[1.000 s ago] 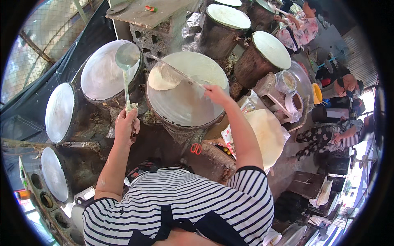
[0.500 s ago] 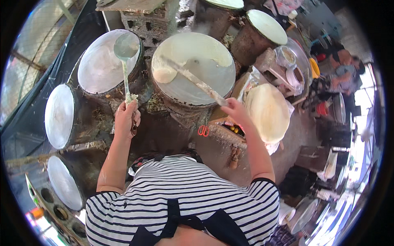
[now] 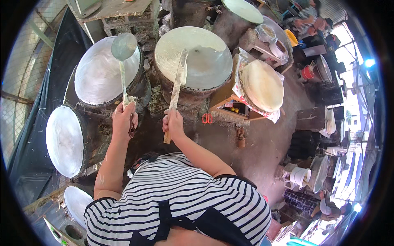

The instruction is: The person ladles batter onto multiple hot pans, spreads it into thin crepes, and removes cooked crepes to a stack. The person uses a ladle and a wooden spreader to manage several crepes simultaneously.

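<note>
My left hand (image 3: pixel 124 119) is closed round the batter-smeared handle of a ladle (image 3: pixel 124 48). The ladle's bowl is over the far-left round griddle (image 3: pixel 97 78). My right hand (image 3: pixel 174 124) grips a long flat wooden spatula (image 3: pixel 177 87), its near end sticking out below the fingers. The spatula's blade reaches over the middle griddle (image 3: pixel 211 70), with a thick lump of pale batter (image 3: pixel 184 74) along its edge. A thin pale coat covers the far and left parts of that griddle, while the near right part shows grey metal.
To the right, a stack of thin round pale sheets (image 3: pixel 262 85) lies on a wooden stand (image 3: pixel 225 100). Red-handled scissors (image 3: pixel 207 118) hang below it. More griddles stand at the left (image 3: pixel 64 141) and far back (image 3: pixel 243 10). A person (image 3: pixel 305 18) is at the far right.
My right hand has moved left and nearer, swinging the spatula from a slant to nearly upright and gathering batter along its edge. The ladle stays in my left hand. The view has turned slightly.
</note>
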### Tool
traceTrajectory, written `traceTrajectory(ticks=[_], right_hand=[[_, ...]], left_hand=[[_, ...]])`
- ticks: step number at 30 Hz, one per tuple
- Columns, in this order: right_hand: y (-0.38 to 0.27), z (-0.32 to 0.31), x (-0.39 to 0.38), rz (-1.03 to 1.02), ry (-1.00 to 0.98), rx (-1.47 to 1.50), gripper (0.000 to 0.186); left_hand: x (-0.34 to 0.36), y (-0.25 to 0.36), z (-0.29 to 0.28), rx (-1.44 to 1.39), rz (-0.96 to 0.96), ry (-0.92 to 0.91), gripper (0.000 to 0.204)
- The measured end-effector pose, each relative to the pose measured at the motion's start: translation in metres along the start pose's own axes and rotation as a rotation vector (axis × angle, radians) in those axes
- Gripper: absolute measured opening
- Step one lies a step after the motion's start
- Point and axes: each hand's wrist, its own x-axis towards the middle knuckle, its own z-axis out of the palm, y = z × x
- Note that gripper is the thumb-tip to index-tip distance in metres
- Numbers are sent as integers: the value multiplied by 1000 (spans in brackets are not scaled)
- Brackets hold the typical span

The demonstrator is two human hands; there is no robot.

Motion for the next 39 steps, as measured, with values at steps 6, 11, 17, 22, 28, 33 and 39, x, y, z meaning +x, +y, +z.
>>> traceTrajectory(ticks=[6,11,17,22,28,33,39], right_hand=[[19,26,51,-161,-51,-292,33],[-10,-26,12,15,21,-167,36],[-13,-21,-5,-9,-18,-149,38],[-10,-35,34,-122,-27,-541,42],[-67,-110,3,0,-9,-355,43],[-54,-89,-2,-41,-147,-421,42],[-85,-146,12,-73,-106,-670,40]], left_hand=[[8,-7,-1,39,-43,-52,12],[10,-4,9,76,-43,-109,13],[9,-19,25,48,-47,-165,13],[3,-23,43,79,-25,-158,13],[-3,-29,69,110,-15,-172,14],[-10,-40,95,95,-24,-167,16],[-20,-46,120,85,-12,-168,17]])
